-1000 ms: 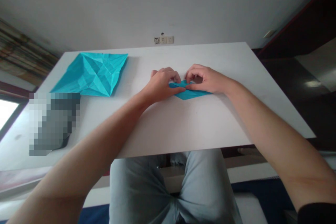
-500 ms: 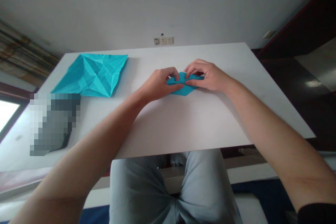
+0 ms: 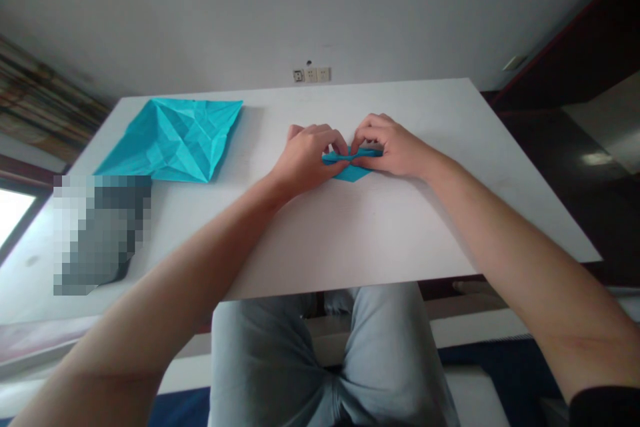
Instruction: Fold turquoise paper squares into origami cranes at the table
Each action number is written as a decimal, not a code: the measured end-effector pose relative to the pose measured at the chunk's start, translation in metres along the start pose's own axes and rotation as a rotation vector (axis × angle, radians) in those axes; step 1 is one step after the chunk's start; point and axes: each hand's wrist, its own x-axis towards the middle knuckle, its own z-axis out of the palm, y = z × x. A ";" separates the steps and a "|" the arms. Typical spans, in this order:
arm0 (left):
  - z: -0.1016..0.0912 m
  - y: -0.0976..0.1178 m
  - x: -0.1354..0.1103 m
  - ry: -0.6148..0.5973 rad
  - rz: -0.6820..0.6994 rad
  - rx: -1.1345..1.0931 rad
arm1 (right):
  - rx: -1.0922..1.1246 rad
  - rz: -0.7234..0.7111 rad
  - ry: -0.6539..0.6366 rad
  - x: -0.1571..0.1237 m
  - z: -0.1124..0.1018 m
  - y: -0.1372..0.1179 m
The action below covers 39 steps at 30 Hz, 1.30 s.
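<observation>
A small folded piece of blue origami paper (image 3: 353, 173) lies on the white table (image 3: 370, 233), between my two hands. My left hand (image 3: 314, 155) pinches its left part, thumb in front and fingers behind. From the other side, my right hand (image 3: 385, 143) pinches it in the same way, its fingertips close to those of the left. Along the top, the paper bends into a raised ridge between the fingertips. Both hands cover parts of it, so its full shape is hidden.
A larger creased blue sheet (image 3: 185, 140) lies spread at the table's back left. In front of it is a dark grey object (image 3: 107, 233), blurred by pixelation. Wall sockets (image 3: 311, 75) sit behind the table's far edge, and my legs are below the near edge.
The fingers of my left hand have moved slightly right and closer to the right hand's. The paper's top part, flatter before, now stands bent up between the fingertips.
</observation>
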 end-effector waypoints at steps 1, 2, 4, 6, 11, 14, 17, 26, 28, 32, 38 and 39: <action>0.001 0.001 0.000 0.001 0.011 -0.003 | 0.002 -0.006 -0.009 0.000 0.000 -0.001; 0.001 0.001 0.000 0.002 0.025 -0.007 | 0.007 -0.014 -0.019 0.000 -0.001 -0.001; 0.003 0.001 0.001 -0.005 0.063 -0.020 | 0.021 -0.030 -0.043 0.000 -0.003 -0.002; 0.003 0.001 0.001 -0.024 0.106 -0.042 | 0.037 -0.042 -0.065 -0.001 -0.005 -0.002; 0.000 -0.004 0.000 -0.082 0.195 -0.077 | 0.067 -0.037 -0.129 -0.002 -0.010 -0.003; -0.004 -0.006 0.000 -0.124 0.246 -0.091 | 0.085 -0.029 -0.150 -0.003 -0.013 -0.004; -0.009 -0.006 -0.001 -0.154 0.262 -0.122 | 0.100 -0.006 -0.172 -0.004 -0.016 -0.006; -0.006 -0.012 0.001 -0.113 0.094 -0.124 | 0.049 0.095 -0.085 -0.004 -0.015 0.005; -0.003 -0.016 0.002 -0.080 0.015 -0.077 | 0.034 0.113 -0.056 -0.005 -0.014 0.011; 0.002 -0.020 0.000 -0.064 -0.132 -0.015 | 0.037 0.135 -0.086 -0.007 -0.013 0.017; 0.000 -0.016 -0.001 -0.087 -0.173 -0.041 | 0.030 0.145 -0.120 -0.007 -0.012 0.013; -0.002 -0.015 -0.001 -0.085 -0.181 -0.057 | 0.029 0.148 -0.120 -0.007 -0.012 0.013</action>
